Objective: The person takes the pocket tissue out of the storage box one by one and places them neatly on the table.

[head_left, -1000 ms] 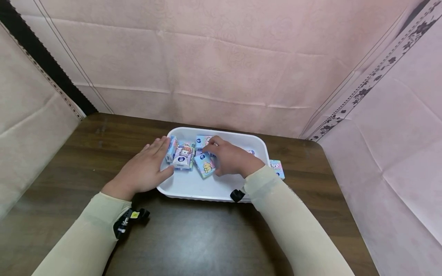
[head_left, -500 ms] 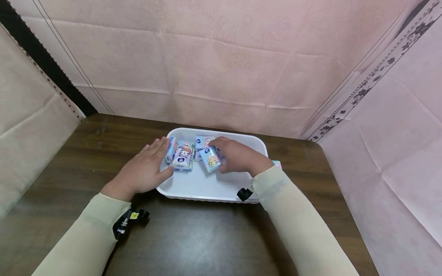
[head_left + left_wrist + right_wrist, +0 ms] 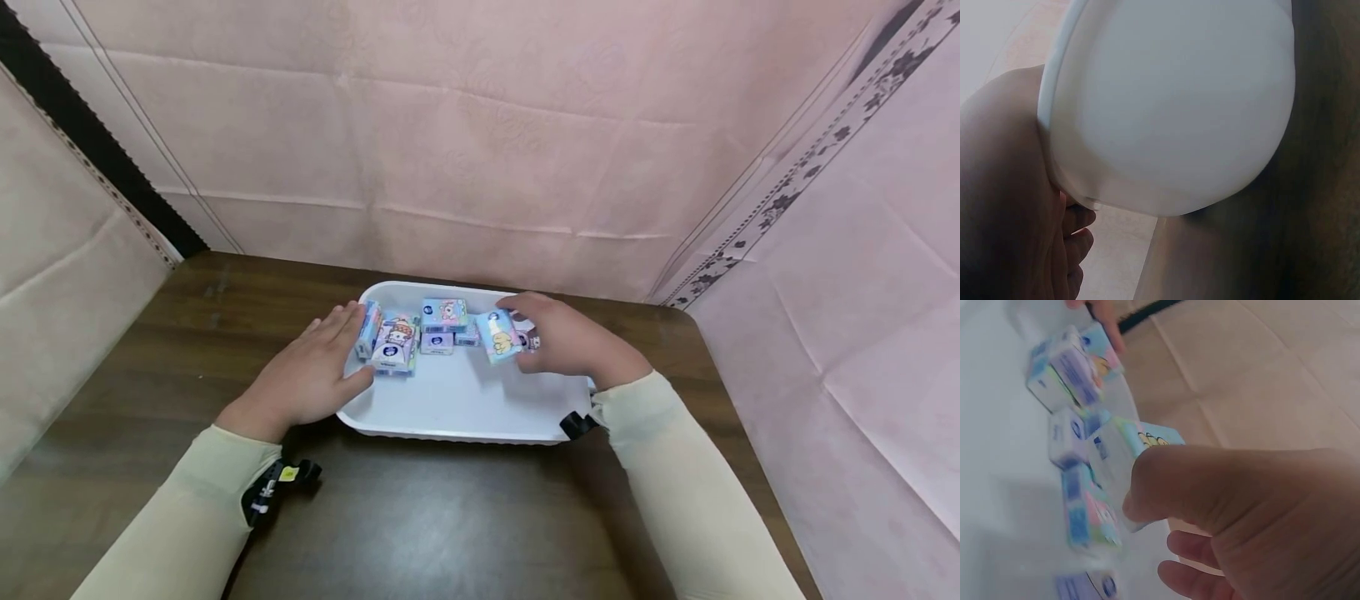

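A small light-blue box with a yellow cartoon figure is pinched between the thumb and fingers of my right hand, over the right half of a white tray. In the right wrist view the thumb presses on the side of the box. My left hand rests against the tray's left rim, fingers straight; the left wrist view shows them along the outside of the rim. Beside the left fingers stands a blue box, and a lilac cartoon box lies stacked on another.
Further boxes, among them a blue one above a lilac one, sit along the tray's far side. Another box shows partly behind the right fingers. The tray stands on a dark wooden table, with pale cloth hanging behind.
My right hand has moved right with the blue box, uncovering boxes at the tray's far side. The box outside the tray's right end is now hidden behind the right arm. My left hand stays put.
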Tool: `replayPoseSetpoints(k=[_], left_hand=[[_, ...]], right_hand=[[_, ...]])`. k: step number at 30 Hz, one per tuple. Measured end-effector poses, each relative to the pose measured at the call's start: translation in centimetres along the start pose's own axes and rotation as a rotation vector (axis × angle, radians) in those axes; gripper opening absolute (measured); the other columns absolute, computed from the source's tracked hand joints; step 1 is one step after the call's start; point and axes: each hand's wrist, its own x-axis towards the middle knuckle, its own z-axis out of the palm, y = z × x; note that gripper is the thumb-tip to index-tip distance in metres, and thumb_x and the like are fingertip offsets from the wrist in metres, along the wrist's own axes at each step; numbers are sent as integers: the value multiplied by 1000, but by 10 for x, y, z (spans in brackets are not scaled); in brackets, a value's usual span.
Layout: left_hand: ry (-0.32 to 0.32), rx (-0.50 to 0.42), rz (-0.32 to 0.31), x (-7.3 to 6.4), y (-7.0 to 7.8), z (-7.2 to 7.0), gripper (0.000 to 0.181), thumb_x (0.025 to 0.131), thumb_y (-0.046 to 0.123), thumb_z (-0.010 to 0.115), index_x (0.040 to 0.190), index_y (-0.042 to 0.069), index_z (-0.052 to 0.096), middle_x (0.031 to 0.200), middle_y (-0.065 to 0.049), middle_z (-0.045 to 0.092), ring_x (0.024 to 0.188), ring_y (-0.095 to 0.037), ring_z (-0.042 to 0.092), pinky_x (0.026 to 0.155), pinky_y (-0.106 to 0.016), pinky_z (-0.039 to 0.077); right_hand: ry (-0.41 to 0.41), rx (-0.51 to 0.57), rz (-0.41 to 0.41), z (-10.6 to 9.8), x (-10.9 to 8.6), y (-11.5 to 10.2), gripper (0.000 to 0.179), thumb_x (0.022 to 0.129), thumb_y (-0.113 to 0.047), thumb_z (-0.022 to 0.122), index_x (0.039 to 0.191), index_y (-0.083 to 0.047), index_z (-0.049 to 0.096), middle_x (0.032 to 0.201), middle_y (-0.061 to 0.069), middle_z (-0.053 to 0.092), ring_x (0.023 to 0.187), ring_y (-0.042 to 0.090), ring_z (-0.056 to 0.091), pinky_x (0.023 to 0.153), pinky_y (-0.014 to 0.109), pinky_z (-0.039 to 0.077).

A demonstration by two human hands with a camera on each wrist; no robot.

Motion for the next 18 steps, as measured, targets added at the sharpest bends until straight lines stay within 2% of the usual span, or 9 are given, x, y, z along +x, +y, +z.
replayPoseSetpoints(k=[7, 12, 15, 18], left_hand=[[-2, 3, 2, 0, 2, -1, 101, 112, 58, 55, 181, 9, 0, 191, -13, 2, 177, -43, 5, 141, -68, 12], [-3, -1, 0, 0, 1, -1, 101, 112, 58, 55, 181, 9, 0, 191, -14, 2, 177, -43, 5, 141, -68, 12], [-2, -5, 2, 0, 1, -1, 100, 112, 58, 55, 181, 9, 0, 191, -14, 3, 177, -43, 5, 141, -68, 12], [-3, -7, 1, 0, 1, -1, 100, 112, 57, 55, 181, 9, 0, 191, -14, 3, 177, -43, 5, 141, -68, 11]], right_hand=[[70, 86, 41, -13, -25, 30, 89, 86, -18, 88, 167, -21, 50, 159, 2, 57, 138, 27, 64, 112, 50, 63], [98, 106, 39, -16, -41, 52, 88, 87, -15, 85, 168, -16, 48, 158, 5, 58, 136, 30, 68, 108, 50, 65], [97, 152, 49, -17, -51, 65, 87, 89, -10, 83, 168, -12, 46, 158, 9, 57, 138, 34, 70, 107, 51, 66], [115, 156, 61, -18, -60, 77, 86, 91, -12, 85, 168, -11, 47, 157, 11, 58, 138, 36, 70, 107, 54, 65]])
